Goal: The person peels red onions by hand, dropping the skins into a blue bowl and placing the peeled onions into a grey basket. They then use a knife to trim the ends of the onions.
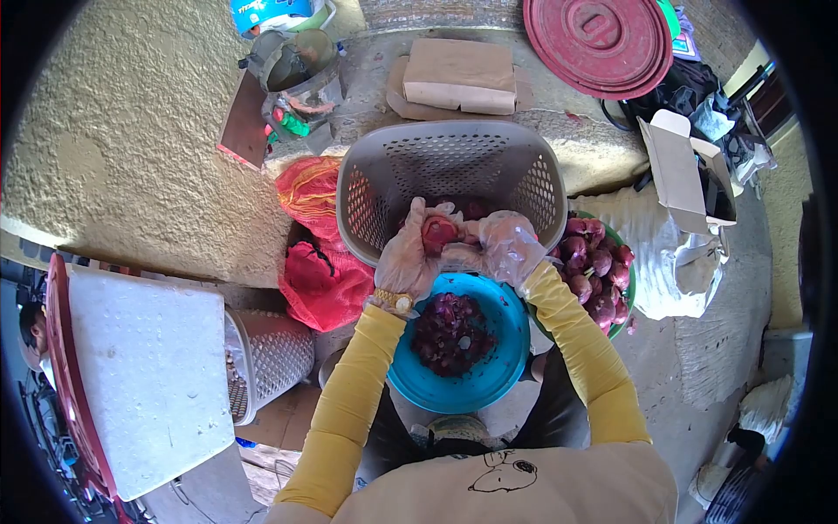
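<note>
My left hand (408, 252), in a clear plastic glove, is wrapped round a red onion (438, 234) above the near rim of a grey perforated basket (454, 150). My right hand (508, 248), also gloved, is closed beside the onion, its fingers close to it; what it holds, if anything, is hidden. Below both hands is a blue basin (506, 354) with dark red onion skins (451, 334) in it. More onions lie at the bottom of the basket. To the right, a green basin (621, 325) holds several red onions (598, 269).
A red mesh bag (321, 284) lies left of the basket. Beyond it are flattened cardboard (460, 76) and a red lid (598, 44). A white foam box (148, 371) and another perforated basket (278, 356) stand at the left; a white sack (659, 253) and an open carton (676, 170) are at the right.
</note>
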Demonstrator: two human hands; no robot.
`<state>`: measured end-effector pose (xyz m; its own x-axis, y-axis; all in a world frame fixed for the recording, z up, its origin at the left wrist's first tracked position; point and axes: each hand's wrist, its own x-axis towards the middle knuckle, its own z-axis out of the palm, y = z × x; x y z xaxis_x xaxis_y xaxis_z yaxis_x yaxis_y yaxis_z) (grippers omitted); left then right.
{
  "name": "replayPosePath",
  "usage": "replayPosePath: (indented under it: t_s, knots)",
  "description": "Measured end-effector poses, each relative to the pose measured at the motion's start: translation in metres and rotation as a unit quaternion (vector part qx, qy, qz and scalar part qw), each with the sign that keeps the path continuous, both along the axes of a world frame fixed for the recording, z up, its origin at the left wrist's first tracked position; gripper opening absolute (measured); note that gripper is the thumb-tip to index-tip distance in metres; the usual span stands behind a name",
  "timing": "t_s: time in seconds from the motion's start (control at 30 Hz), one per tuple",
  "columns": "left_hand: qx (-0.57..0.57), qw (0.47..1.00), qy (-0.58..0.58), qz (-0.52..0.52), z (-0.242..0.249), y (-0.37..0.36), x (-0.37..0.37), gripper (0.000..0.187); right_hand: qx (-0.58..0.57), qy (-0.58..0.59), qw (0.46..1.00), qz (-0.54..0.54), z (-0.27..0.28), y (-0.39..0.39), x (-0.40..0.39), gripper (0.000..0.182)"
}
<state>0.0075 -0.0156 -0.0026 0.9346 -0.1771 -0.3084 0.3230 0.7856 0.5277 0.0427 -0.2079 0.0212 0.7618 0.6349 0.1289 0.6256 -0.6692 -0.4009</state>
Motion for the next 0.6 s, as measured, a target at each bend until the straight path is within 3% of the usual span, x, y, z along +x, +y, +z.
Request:
replayPosePath:
  t_s: [0.03,0.13,0.2,0.33,0.37,0.4,0.43,0.5,0.53,0.6]
  knots:
    - [0.000,1.000,0.000,0.000,-0.002,0.001,0.002,0.059,0.044,-0.015,0.999,-0.007,0.000,0.000,-0.001,0.061]
    - [-0.033,0.999,0.006,0.012,0.001,0.001,0.002,0.057,0.034,-0.014,0.999,-0.021,0.000,-0.004,-0.001,0.065]
    - [0.052,0.998,-0.039,-0.005,0.006,0.002,-0.001,0.057,0.043,0.001,0.999,-0.031,-0.006,-0.004,0.000,0.066]
    - [0.081,0.994,-0.067,-0.013,-0.006,0.004,-0.002,0.053,0.094,0.053,0.994,-0.027,-0.012,-0.001,0.001,0.064]
    - [0.266,0.946,-0.187,0.004,-0.007,0.004,-0.008,0.051,0.094,0.053,0.994,-0.027,-0.010,0.000,0.000,0.064]
    - [0.437,0.848,-0.298,0.021,-0.008,0.003,-0.011,0.051,0.072,0.048,0.996,-0.026,-0.004,0.001,-0.001,0.064]
    - [0.437,0.849,-0.298,0.020,-0.018,0.005,-0.007,0.051,0.051,0.044,0.997,-0.026,-0.001,0.003,-0.002,0.064]
    - [0.274,0.933,-0.233,-0.012,-0.030,0.006,0.002,0.056,0.057,0.043,0.997,-0.027,-0.001,0.006,-0.004,0.063]
    - [0.274,0.933,-0.234,-0.012,-0.025,0.005,-0.001,0.056,0.062,0.042,0.997,-0.028,-0.001,0.007,-0.004,0.062]
    - [0.520,0.797,-0.304,0.031,-0.010,0.004,-0.010,0.054,0.054,0.051,0.997,-0.030,-0.007,0.010,-0.004,0.060]
